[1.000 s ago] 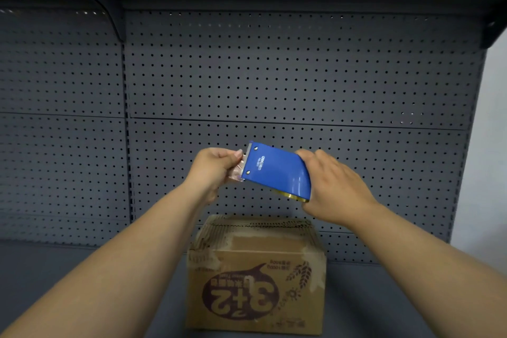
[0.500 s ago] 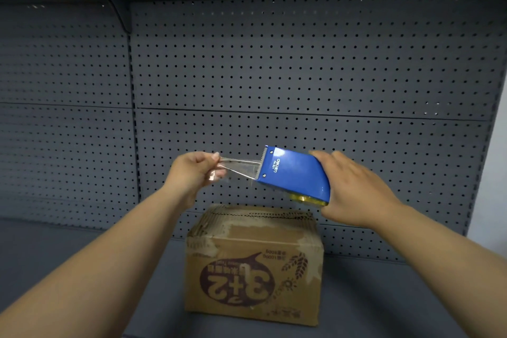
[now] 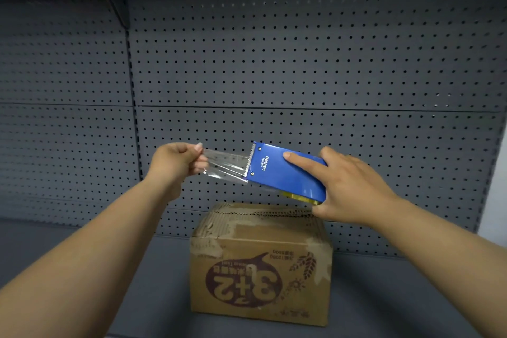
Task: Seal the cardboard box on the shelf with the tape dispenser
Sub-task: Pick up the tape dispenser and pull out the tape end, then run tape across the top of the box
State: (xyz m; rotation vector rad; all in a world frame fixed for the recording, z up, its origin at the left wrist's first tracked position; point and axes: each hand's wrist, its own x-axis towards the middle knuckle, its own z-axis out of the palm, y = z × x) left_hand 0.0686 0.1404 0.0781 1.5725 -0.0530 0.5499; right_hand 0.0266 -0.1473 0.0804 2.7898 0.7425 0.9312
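A brown cardboard box [image 3: 260, 269] with an upside-down "3+2" print stands on the grey shelf [image 3: 109, 282], its top flaps closed and marked by old tape residue. Above it, in the air, my right hand [image 3: 354, 186] grips a blue tape dispenser [image 3: 285, 173], index finger laid along its top. A strip of clear tape [image 3: 225, 166] stretches from the dispenser's toothed edge to the left. My left hand [image 3: 178, 162] pinches the free end of that strip.
A grey perforated back panel [image 3: 274, 63] closes the shelf behind the box. A bracket [image 3: 115, 3] and the upper shelf hang overhead at the top left. A white wall [image 3: 496, 186] borders the right side.
My left hand has pulled away to the left, drawing a longer strip of tape out of the dispenser. My right hand has shifted right with the dispenser. The box has not moved.
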